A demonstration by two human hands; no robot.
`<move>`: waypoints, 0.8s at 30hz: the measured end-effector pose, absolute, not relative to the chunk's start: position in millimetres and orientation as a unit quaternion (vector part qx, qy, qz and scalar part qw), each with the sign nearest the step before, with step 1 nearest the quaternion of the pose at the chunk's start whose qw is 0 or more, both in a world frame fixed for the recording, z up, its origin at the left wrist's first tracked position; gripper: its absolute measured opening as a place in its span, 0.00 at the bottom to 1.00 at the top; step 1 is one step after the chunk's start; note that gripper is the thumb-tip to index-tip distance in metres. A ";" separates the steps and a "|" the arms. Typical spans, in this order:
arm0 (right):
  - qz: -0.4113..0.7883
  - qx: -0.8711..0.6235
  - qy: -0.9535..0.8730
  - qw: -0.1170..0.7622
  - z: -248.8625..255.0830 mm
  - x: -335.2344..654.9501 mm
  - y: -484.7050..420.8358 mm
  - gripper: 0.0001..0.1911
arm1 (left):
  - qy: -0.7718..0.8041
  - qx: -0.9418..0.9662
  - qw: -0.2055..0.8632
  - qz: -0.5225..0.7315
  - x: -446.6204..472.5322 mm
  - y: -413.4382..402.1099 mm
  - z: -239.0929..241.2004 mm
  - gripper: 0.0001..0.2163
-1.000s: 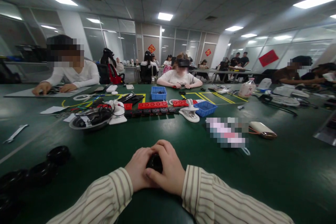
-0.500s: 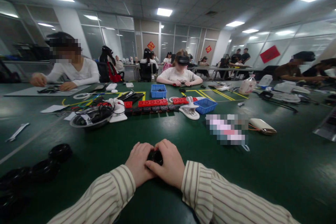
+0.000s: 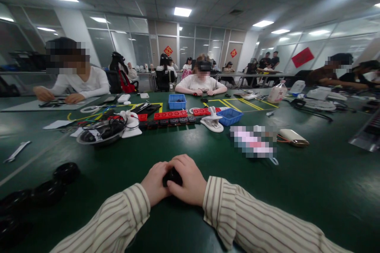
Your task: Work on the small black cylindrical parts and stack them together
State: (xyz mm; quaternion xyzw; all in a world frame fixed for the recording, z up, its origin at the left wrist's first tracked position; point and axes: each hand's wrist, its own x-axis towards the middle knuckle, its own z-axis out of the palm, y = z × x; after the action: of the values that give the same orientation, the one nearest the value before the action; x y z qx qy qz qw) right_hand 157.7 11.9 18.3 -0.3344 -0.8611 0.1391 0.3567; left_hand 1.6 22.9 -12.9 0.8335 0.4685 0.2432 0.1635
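Note:
Both hands are wrapped round one glossy black round part (image 3: 173, 176) just above or on the green table; whether it touches the surface I cannot tell. My left hand (image 3: 154, 184) grips it from the left, its fingers partly covered. From the right, my right hand (image 3: 190, 180) curls over its top, with the thumb across the near side. Most of the part is hidden by my fingers. At the lower left lie several similar glossy black ring-shaped parts (image 3: 65, 172).
A wrench (image 3: 18, 152) lies at the left. Further in are a metal bowl (image 3: 102, 139) of dark items, a red socket row (image 3: 170, 115), a white clip (image 3: 212, 120), blue bins (image 3: 229, 117) and a power bank (image 3: 293, 138). A person (image 3: 201, 82) works across the table.
My right hand has shifted further over the top of the black part, and its opening no longer shows as clearly. The whole view has moved slightly.

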 end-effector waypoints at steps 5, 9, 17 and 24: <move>0.102 -0.387 -0.849 0.346 16.5 158.7 14.9 0.19 | 0.455 0.846 0.153 0.233 -1.7 26.6 -16.6 0.12; 0.062 -0.411 -0.850 0.325 12.5 158.5 17.4 0.21 | 0.461 0.849 0.142 0.216 1.4 24.6 -13.2 0.15; 0.058 -0.395 -0.861 0.316 10.4 158.2 15.5 0.11 | 0.498 0.845 0.060 0.184 7.3 14.6 -4.2 0.19; 0.064 -0.342 -0.885 0.310 12.1 162.2 11.6 0.15 | 0.507 0.840 0.050 0.187 9.6 10.2 -5.8 0.14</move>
State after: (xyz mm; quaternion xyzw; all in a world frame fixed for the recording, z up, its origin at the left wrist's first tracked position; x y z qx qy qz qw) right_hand 162.2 11.6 12.1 -0.3416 -0.8848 0.0643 0.3104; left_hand 9.6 10.2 -5.8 0.8398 0.5073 0.1868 0.0498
